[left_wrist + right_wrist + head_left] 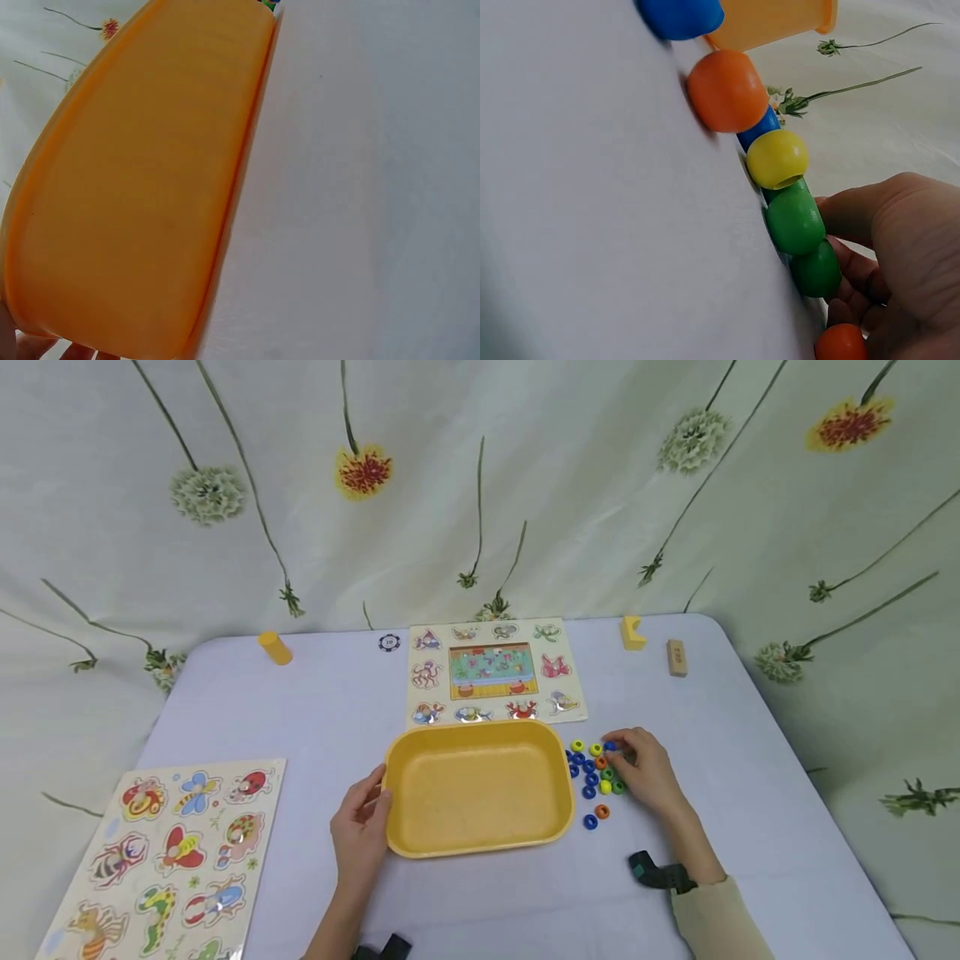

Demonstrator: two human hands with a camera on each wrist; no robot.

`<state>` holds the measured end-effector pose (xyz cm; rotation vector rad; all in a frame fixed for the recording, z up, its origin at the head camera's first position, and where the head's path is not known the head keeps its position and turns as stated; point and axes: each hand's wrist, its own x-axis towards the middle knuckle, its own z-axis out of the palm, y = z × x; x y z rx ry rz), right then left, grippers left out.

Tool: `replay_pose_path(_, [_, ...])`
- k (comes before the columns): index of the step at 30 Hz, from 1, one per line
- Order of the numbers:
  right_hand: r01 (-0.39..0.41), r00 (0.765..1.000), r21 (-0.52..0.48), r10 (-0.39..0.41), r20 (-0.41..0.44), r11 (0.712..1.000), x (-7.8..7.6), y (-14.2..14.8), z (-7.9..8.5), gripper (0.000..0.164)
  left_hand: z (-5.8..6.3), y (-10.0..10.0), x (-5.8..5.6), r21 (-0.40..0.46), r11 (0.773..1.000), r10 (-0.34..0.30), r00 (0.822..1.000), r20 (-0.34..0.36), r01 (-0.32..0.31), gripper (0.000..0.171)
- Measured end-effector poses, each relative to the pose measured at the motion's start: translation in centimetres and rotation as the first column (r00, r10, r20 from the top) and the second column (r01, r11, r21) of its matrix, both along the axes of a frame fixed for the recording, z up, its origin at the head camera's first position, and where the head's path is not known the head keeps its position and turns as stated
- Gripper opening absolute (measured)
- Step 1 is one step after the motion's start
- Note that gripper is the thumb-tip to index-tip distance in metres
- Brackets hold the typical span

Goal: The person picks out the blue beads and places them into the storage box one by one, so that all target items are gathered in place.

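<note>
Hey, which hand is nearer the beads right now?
Your right. The right hand is at the right edge of the beads; the left hand holds the left end of the tray, across it from them.

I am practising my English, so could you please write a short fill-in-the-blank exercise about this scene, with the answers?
The left hand holds the yellow rectangular plastic tray at its ____ end.
The right hand is at the small round coloured beads, on the tray's ____ side.
Beside the blue bead nearest the person lies one ____ bead.
The flat pale board with bug pictures lies to the tray's ____.

Missing words: left; right; orange; left.
</note>
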<state>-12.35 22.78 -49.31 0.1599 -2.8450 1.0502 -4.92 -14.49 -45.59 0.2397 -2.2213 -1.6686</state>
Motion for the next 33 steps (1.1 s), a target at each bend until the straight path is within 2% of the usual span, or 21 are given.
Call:
replay_pose_path(1, [0.012, 1.0, -0.007, -0.012, -0.014, 1.0, 0.0, 0.0, 0.2, 0.021, 0.5, 0.1, 0.1, -0.007, 1.0, 0.006, 1.0, -0.009, -0.006, 0.032])
replay_pose_path(7, [0.071, 0.994, -0.056, -0.075, -0.081, 0.996, 0.0, -0.3, 1.5, 0.021, 0.5, 0.1, 0.1, -0.018, 0.999, 0.039, 0.998, -0.045, -0.04, 0.03])
replay_pose_path(9, [0.063, 0.992, -0.089, -0.072, -0.1, 0.994, -0.1, -0.4, 1.8, 0.021, 0.6, 0.1, 0.2, -0.017, 0.999, 0.048, 0.998, -0.047, -0.048, 0.03])
replay_pose_path(14, [0.016, 0.975, -0.08, -0.033, -0.219, 0.997, -1.1, -0.4, 0.2, 0.021, 0.6, -0.1, 0.4, -0.015, 0.998, 0.063, 0.997, -0.038, -0.063, 0.029])
replay_pose_path(16, [-0.017, 0.969, -0.068, 0.0, -0.245, 0.998, -1.1, -1.2, 0.6, 0.021, 0.6, -0.2, 0.5, -0.019, 0.997, 0.074, 0.997, -0.034, -0.074, 0.029])
replay_pose_path(19, [-0.109, 0.971, -0.115, 0.081, -0.224, 0.987, -0.3, -3.5, 3.6, 0.021, 0.6, -0.4, 0.7, -0.033, 0.995, 0.094, 0.995, -0.034, -0.095, 0.029])
replay_pose_path(22, [-0.215, 0.964, -0.18, 0.178, -0.199, 0.96, 0.6, -6.6, 6.8, 0.019, 0.5, -0.7, 0.8, -0.038, 0.994, 0.101, 0.994, -0.044, -0.103, 0.03])
replay_pose_path(24, [-0.274, 0.951, -0.198, 0.235, -0.2, 0.941, 0.8, -8.5, 7.8, 0.017, 0.3, -0.9, 0.7, -0.037, 0.994, 0.102, 0.994, -0.05, -0.103, 0.03])
replay_pose_path(28, [-0.356, 0.93, -0.231, 0.317, -0.188, 0.905, 1.1, -12.6, 8.7, 0.014, -0.7, -1.3, 0.1, -0.027, 0.995, 0.096, 0.994, -0.044, -0.098, 0.03])
replay_pose_path(33, [-0.368, 0.929, -0.223, 0.346, -0.13, 0.903, 1.4, -17.4, 7.8, 0.013, -2.3, -1.7, -0.7, -0.011, 0.995, 0.102, 0.994, -0.041, -0.103, 0.03])
